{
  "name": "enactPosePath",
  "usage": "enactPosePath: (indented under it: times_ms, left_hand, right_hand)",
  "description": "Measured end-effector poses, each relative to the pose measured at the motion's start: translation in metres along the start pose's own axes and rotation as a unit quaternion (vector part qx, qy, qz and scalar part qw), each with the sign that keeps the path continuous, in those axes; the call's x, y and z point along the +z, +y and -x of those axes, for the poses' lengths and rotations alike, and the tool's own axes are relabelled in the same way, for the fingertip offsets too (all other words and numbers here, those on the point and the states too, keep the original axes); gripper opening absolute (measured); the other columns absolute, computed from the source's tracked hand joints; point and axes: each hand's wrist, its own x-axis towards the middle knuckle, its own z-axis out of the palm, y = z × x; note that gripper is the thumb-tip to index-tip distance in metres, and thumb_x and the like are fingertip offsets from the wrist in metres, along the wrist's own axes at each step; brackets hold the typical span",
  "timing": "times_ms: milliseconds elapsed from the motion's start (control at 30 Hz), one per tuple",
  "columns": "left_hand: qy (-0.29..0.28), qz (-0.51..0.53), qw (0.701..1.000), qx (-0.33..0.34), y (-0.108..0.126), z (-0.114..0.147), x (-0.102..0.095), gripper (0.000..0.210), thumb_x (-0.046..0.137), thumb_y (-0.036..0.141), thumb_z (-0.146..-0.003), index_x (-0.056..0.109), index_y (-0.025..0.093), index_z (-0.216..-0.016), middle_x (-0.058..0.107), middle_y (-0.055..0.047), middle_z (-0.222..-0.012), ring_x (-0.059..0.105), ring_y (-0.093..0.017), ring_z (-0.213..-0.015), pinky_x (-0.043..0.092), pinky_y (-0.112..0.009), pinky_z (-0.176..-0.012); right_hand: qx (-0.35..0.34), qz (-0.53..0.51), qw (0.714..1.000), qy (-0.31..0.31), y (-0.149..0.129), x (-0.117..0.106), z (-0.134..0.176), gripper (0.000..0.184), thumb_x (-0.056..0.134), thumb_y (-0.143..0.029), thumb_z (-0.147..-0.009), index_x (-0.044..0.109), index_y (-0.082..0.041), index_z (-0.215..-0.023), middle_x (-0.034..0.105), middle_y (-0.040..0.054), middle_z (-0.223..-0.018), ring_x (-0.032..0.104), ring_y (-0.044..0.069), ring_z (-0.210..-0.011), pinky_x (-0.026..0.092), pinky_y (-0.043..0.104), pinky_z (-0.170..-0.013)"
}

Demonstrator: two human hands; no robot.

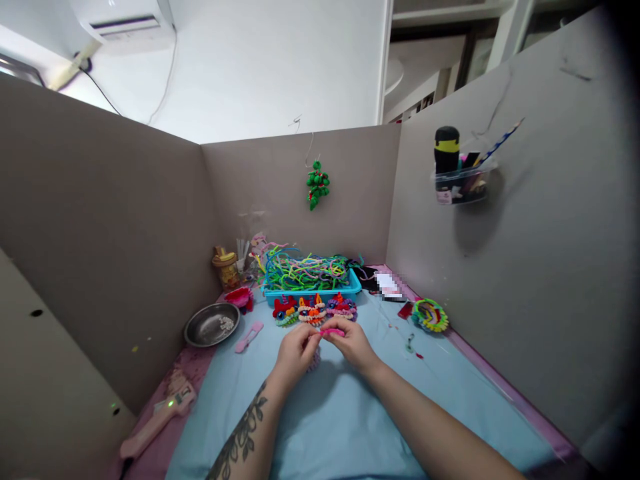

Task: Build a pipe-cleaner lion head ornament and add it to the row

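My left hand (295,352) and my right hand (353,344) meet over the light blue mat (350,413), both pinching a short pink pipe cleaner piece (332,331) between their fingertips. A pale pink fuzzy piece (314,360) hangs below my left fingers, partly hidden. Just beyond my hands sit three finished colourful pipe cleaner figures (314,309) in a row, in front of a blue tray (315,292) heaped with green, blue and yellow pipe cleaners.
A metal bowl (212,324) with small white bits sits at the left, a pink strip (249,337) beside it. A pink glue gun (157,420) lies near left. A coiled multicolour ring (430,315) lies right. Cardboard walls (100,247) enclose the desk; a green figure (317,184) hangs behind.
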Motion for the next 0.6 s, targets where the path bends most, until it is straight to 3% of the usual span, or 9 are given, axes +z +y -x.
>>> enactPosePath:
  times_ms: [367,600]
  left_hand:
    - [0.016,-0.051,0.998,0.030,-0.0015,0.0016,-0.0009,0.019,0.044,0.027,-0.087,0.059,0.018,-0.081,0.059,-0.006,-0.079,0.054,-0.016,-0.076,0.042,-0.027,-0.071]
    - [0.044,0.063,0.996,-0.044,-0.0007,-0.0005,-0.0019,0.025,0.044,0.033,-0.086,0.055,0.017,-0.070,0.054,-0.002,-0.068,0.050,-0.014,-0.065,0.040,-0.024,-0.062]
  right_hand:
    - [-0.009,0.000,1.000,0.000,-0.0026,0.0001,0.0004,0.019,0.066,-0.036,-0.072,0.067,-0.017,-0.076,0.065,0.0049,-0.076,0.059,0.018,-0.073,0.047,0.030,-0.069]
    - [-0.023,0.009,1.000,-0.006,-0.0074,-0.0037,-0.0023,0.017,0.064,-0.035,-0.074,0.068,-0.019,-0.071,0.066,0.0044,-0.074,0.059,0.018,-0.073,0.048,0.032,-0.070]
